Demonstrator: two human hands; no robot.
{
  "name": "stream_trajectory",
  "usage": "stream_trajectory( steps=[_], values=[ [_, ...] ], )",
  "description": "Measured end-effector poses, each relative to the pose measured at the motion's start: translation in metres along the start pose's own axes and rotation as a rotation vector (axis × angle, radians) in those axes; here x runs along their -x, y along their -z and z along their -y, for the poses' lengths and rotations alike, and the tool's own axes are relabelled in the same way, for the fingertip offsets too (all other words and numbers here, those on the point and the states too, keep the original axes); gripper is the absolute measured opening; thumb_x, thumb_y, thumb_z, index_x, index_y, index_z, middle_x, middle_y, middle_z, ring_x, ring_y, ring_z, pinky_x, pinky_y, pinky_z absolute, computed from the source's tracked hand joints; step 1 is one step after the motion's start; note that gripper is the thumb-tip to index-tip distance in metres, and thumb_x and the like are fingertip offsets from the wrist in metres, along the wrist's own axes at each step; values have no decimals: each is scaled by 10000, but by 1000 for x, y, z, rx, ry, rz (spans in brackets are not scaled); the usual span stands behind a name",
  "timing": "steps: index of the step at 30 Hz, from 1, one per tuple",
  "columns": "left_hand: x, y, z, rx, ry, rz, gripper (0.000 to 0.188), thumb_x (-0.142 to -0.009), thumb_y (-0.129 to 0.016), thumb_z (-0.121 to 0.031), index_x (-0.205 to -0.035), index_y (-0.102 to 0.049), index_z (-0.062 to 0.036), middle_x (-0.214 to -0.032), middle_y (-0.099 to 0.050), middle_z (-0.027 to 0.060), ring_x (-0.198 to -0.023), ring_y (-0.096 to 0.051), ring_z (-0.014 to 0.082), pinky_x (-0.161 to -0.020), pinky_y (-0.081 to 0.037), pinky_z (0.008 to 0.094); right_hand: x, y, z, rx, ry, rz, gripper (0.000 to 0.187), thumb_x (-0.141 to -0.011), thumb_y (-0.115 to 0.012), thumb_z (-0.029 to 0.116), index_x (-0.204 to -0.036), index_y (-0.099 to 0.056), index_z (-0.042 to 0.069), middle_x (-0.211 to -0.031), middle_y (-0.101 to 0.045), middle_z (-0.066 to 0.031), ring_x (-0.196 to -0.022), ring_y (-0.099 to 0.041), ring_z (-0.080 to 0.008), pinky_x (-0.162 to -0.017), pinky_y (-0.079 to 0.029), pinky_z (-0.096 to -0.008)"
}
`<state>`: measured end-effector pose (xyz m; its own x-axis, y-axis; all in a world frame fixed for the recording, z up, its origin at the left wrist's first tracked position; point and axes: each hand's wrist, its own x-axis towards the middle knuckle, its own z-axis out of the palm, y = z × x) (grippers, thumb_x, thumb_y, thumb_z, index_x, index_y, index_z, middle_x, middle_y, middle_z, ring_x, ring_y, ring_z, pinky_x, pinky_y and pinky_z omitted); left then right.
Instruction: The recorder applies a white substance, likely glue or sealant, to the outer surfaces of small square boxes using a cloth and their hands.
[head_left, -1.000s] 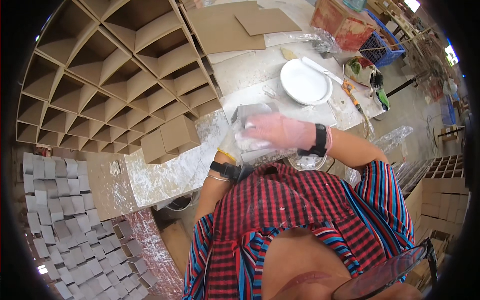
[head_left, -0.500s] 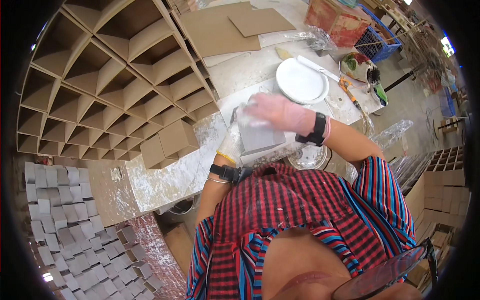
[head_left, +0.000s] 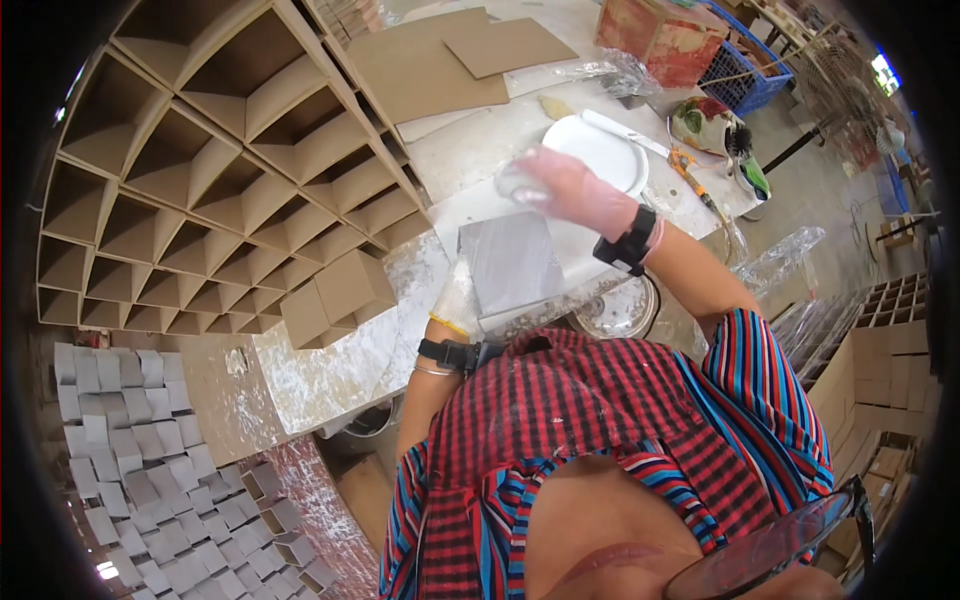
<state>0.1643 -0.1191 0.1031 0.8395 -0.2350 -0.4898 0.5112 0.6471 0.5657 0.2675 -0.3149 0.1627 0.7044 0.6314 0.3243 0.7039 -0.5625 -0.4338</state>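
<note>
My left hand (head_left: 459,291), in a white knit glove with a yellow cuff, holds the left side of a grey-coated square box (head_left: 513,258) on the bench. Most of its fingers are hidden by the box. Beyond the box, my right hand (head_left: 580,188), in a pink glove, is raised with its fingers curled around a whitish lump too blurred to name; white smears cover the fingertips. This hand overlaps the near left edge of a shallow white dish (head_left: 615,160). A flat white strip (head_left: 622,131) lies across the dish's far rim.
A large brown cardboard divider grid (head_left: 215,190) stands at left, with plain boxes (head_left: 352,284) beside it. Cardboard sheets (head_left: 425,62) lie at the back. An orange-handled tool (head_left: 690,180) rests right of the dish. Several grey boxes (head_left: 150,440) are stacked lower left.
My right hand has lifted off the box and moved slightly up, uncovering the box's grey top face. My left hand stays at the box's side.
</note>
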Motion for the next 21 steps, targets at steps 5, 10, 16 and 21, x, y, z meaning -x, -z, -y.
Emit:
stream_trajectory(
  steps=[5,10,16,21],
  values=[
    [-7,21,2,141,-47,177,458,-1003,-383,-342,-1330,-456,-30,-1286,-538,124,-1114,-567,243,-923,-503,376,26,12,40,-101,262,-46,403,-817,-677,219,-1185,-561,104,-1014,-564,-142,-938,-600,-302,-837,-500,-406],
    [-4,11,-3,139,-85,303,459,-1006,-370,-346,-1337,-456,-40,-1293,-536,118,-1127,-558,251,-943,-489,372,37,-5,36,-91,389,42,464,-793,-699,199,-1222,-552,103,-1035,-571,-141,-928,-588,-319,-819,-492,-386],
    [27,-41,-17,-8,-40,-180,465,-1009,-353,-355,-1337,-456,-43,-1293,-537,112,-1154,-543,257,-962,-474,385,16,10,10,37,23,-130,426,-792,-687,180,-1192,-571,93,-963,-547,-161,-892,-587,-338,-804,-490,-389],
    [15,-18,-12,16,-73,-87,473,-1005,-359,-363,-1336,-455,-39,-1293,-537,113,-1162,-539,262,-969,-469,394,24,11,54,-25,289,161,517,-751,-730,249,-1227,-566,129,-1037,-534,-132,-1041,-526,-327,-864,-458,-415]
  ],
)
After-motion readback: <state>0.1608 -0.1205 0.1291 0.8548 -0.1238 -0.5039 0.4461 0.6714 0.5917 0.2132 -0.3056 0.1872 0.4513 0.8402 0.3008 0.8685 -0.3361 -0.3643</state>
